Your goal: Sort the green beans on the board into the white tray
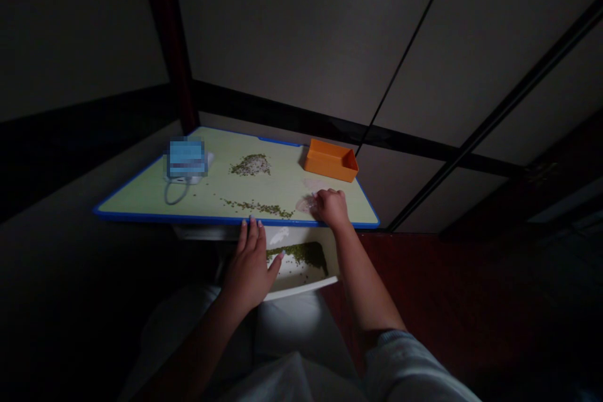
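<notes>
My left hand (249,262) lies at the near blue edge of a pale yellow-green tabletop (221,191), fingers stretched out and thumb apart, over the left side of a white bin (301,291). Along the bin's far side lie small green grains (308,254). On the tabletop my right hand (332,206) is closed with fingertips pinched together; what is in them, if anything, is too small to make out. Beside those fingertips sits a pinkish patch (305,204). A scattered row of green bits (261,207) runs along the near edge, with a mixed pale-and-green pile (254,165) farther back.
An orange open box (330,162) stands at the tabletop's back right. At the left is a white device (181,179) with a cord loop, its front blurred out. Panelled cabinet doors (301,31) rise behind the table. Dark red floor (405,276) shows at right.
</notes>
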{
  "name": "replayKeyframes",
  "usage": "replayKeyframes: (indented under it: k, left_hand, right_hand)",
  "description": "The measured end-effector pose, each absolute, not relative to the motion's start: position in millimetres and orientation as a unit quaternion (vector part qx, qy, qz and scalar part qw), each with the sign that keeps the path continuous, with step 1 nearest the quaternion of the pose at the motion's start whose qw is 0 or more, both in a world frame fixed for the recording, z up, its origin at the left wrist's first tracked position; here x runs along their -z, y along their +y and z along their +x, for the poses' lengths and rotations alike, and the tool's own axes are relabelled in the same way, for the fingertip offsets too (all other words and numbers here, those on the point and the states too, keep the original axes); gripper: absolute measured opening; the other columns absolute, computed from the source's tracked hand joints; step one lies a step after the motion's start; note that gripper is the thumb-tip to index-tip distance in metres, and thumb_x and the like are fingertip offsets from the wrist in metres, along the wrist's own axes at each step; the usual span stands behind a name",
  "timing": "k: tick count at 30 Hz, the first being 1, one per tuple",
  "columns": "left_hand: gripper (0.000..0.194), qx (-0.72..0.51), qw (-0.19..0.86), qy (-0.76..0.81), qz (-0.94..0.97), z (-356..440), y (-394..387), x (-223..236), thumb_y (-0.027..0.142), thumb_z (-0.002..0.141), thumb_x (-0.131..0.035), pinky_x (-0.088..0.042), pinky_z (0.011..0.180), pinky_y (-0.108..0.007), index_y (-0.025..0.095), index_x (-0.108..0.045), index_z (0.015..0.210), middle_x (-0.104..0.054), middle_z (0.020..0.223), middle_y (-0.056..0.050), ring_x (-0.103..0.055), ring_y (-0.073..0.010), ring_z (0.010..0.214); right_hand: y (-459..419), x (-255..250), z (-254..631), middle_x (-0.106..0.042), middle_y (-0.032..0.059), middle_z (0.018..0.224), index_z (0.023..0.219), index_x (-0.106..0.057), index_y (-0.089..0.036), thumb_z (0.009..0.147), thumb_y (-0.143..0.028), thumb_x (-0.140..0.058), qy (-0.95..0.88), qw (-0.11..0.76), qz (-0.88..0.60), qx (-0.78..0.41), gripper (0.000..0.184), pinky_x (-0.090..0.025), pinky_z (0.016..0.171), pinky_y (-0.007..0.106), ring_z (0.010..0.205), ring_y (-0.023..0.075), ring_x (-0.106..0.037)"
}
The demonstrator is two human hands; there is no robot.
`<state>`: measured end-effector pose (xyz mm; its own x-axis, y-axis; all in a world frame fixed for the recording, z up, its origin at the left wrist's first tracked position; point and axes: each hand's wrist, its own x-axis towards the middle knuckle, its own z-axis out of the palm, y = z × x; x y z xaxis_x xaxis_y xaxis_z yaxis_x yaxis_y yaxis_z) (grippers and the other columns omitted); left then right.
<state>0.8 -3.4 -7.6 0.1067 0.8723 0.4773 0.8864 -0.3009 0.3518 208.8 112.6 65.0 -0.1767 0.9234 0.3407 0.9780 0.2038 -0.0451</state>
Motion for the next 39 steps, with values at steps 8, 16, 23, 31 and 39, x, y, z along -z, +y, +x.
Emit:
replayKeyframes:
  k: [8,16,23,31,39]
  left_hand:
    - [0.075,0.295,0.001,-0.599,-0.745,1.9,-4.0,4.2,0.049,0.086,-0.041,-0.028,0.112,-0.048,-0.004,-0.031,0.138,-0.024,0.151,-0.027,-0.01,-0.0352,0.143]
    - [0.075,0.303,0.01,-0.594,-0.745,1.4,-3.0,7.2,0.049,0.086,-0.041,-0.029,0.112,-0.048,-0.003,-0.031,0.139,-0.025,0.15,-0.026,-0.01,-0.035,0.143]
    - [0.074,0.301,0.015,-0.595,-0.745,1.7,-3.3,7.1,0.048,0.086,-0.041,-0.029,0.111,-0.048,-0.002,-0.03,0.139,-0.026,0.15,-0.026,-0.01,-0.0349,0.143]
    - [0.075,0.292,0.019,-0.595,-0.749,1.3,-3.6,7.0,0.048,0.087,-0.041,-0.029,0.111,-0.048,-0.004,-0.029,0.139,-0.024,0.151,-0.027,-0.009,-0.0355,0.143]
    - [0.074,0.306,0.013,-0.595,-0.743,1.5,-3.1,7.6,0.047,0.085,-0.044,-0.029,0.111,-0.048,-0.002,-0.031,0.139,-0.027,0.15,-0.025,-0.011,-0.0344,0.143]
  right_hand:
    - [112.7,-64.7,206.1,-0.066,0.009,0.084,0.085,-0.065,-0.017,0.094,-0.028,-0.041,-0.778,0.151,-0.604,0.086,0.028,-0.026,0.075,0.03,0.08,0.018,-0.056]
    - [109.2,-67.0,206.3,-0.067,0.0081,0.084,0.086,-0.065,-0.017,0.094,-0.027,-0.041,-0.794,0.152,-0.585,0.066,0.027,-0.025,0.078,0.03,0.082,0.0177,-0.055]
    - [109.0,-67.0,205.8,-0.067,0.0076,0.083,0.085,-0.065,-0.017,0.094,-0.027,-0.04,-0.799,0.154,-0.578,0.065,0.028,-0.025,0.079,0.031,0.082,0.0179,-0.055]
    - [109.3,-67.4,203.2,-0.067,0.0073,0.084,0.087,-0.065,-0.017,0.094,-0.026,-0.039,-0.804,0.159,-0.571,0.055,0.028,-0.026,0.08,0.03,0.082,0.0176,-0.055]
    - [110.5,-67.2,201.7,-0.067,0.0084,0.083,0.084,-0.065,-0.018,0.094,-0.029,-0.04,-0.787,0.146,-0.593,0.086,0.029,-0.026,0.077,0.031,0.081,0.0184,-0.056]
